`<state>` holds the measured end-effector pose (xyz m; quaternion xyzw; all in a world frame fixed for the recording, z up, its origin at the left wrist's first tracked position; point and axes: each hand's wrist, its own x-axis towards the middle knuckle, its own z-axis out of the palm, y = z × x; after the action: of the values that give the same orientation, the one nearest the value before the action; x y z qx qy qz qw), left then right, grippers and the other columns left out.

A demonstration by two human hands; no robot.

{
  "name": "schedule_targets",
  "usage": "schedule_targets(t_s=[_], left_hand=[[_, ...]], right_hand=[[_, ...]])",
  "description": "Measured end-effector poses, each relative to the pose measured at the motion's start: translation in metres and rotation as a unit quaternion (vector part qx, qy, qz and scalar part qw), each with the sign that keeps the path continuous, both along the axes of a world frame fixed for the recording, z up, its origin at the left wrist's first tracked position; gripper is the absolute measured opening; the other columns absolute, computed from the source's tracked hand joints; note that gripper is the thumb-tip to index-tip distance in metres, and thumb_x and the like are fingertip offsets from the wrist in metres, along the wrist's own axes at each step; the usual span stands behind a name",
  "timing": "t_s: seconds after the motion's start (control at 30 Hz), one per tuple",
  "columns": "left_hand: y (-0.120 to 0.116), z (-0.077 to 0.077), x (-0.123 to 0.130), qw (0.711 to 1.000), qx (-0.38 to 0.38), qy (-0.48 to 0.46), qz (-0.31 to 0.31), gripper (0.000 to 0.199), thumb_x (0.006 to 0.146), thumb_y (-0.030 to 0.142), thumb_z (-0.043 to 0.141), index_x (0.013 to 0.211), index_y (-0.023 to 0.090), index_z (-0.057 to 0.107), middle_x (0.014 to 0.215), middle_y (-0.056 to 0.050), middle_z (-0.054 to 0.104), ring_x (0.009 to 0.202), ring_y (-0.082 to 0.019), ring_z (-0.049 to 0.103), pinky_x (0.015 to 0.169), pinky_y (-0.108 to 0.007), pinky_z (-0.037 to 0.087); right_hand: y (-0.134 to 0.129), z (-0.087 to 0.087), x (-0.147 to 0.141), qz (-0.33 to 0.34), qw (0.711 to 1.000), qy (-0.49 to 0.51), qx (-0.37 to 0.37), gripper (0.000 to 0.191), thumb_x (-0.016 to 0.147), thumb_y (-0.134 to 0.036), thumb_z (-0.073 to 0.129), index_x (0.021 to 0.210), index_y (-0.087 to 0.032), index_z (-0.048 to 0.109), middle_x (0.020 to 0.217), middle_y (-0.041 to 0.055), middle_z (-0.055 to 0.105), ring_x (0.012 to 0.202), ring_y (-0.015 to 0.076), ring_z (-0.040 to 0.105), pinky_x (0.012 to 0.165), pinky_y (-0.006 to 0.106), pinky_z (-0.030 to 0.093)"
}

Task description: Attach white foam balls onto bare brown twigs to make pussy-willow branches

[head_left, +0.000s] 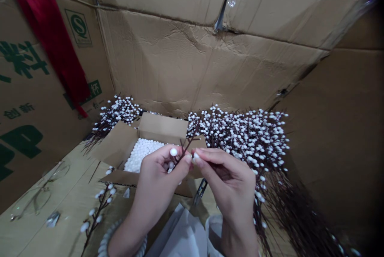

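Between the thumb and fingers of my left hand (163, 173) is a dark brown forked twig (186, 145), its bare tips pointing up and right. White balls show on the twig beside those fingers. My right hand (229, 181) pinches a small white ball (196, 156) against a side tip of the twig, close to my left thumb. Behind my left hand, an open cardboard box (163, 127) holds a heap of small white balls (142, 153). A finished-looking stem with white balls (99, 213) lies on the table at the left.
Large bundles of white-balled stems (240, 133) lie at the right, and a smaller bundle (117, 113) at the back left. Eyeglasses (39, 193) rest on the table (60, 225). A dark tool (200, 191) lies beneath my hands. Cardboard walls (168, 61) surround the area.
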<state>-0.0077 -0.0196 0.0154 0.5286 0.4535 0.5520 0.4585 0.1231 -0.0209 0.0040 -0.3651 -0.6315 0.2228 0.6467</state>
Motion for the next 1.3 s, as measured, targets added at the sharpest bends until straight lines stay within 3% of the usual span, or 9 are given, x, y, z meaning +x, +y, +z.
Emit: schedule_targets(t_s=[0.67,0.83,1.07,1.3], left_hand=[[0.001,-0.003,0.0,0.998,0.036,0.047,-0.028,0.021,0.081,0.028,0.057,0.064,0.018,0.052,0.061,0.004,0.045,0.058,-0.011,0.04,0.05,-0.021,0.032],[0.002,0.001,-0.003,0.998,0.021,0.039,-0.049,0.022,0.08,0.029,0.057,0.062,0.018,0.053,0.06,0.004,0.047,0.055,-0.01,0.04,0.049,-0.022,0.032],[0.0,0.0,-0.006,0.996,0.007,0.041,-0.085,0.022,0.082,0.032,0.058,0.065,0.017,0.056,0.059,0.003,0.052,0.054,-0.01,0.041,0.049,-0.023,0.031],[0.0,-0.001,-0.001,0.997,0.009,0.046,-0.067,0.022,0.082,0.03,0.061,0.064,0.017,0.058,0.058,0.004,0.052,0.054,-0.01,0.041,0.049,-0.021,0.032]], right_hand=[[-0.003,0.002,0.003,0.053,0.997,0.026,-0.046,0.032,0.079,-0.004,0.069,0.088,-0.033,0.077,0.085,-0.0034,0.077,0.079,0.01,0.072,0.07,0.017,0.058],[-0.003,0.002,0.008,0.107,0.988,0.064,-0.086,0.025,0.082,-0.01,0.069,0.088,-0.033,0.078,0.085,-0.0011,0.078,0.074,0.0123,0.073,0.065,0.02,0.06],[0.003,-0.001,0.01,0.166,0.962,0.148,-0.159,0.012,0.078,-0.019,0.076,0.082,-0.031,0.078,0.079,-0.0023,0.078,0.068,0.0092,0.072,0.063,0.015,0.058],[0.001,-0.002,0.008,0.144,0.97,0.136,-0.143,0.016,0.08,-0.016,0.074,0.081,-0.031,0.078,0.078,-0.0027,0.077,0.07,0.0085,0.071,0.065,0.014,0.058]])
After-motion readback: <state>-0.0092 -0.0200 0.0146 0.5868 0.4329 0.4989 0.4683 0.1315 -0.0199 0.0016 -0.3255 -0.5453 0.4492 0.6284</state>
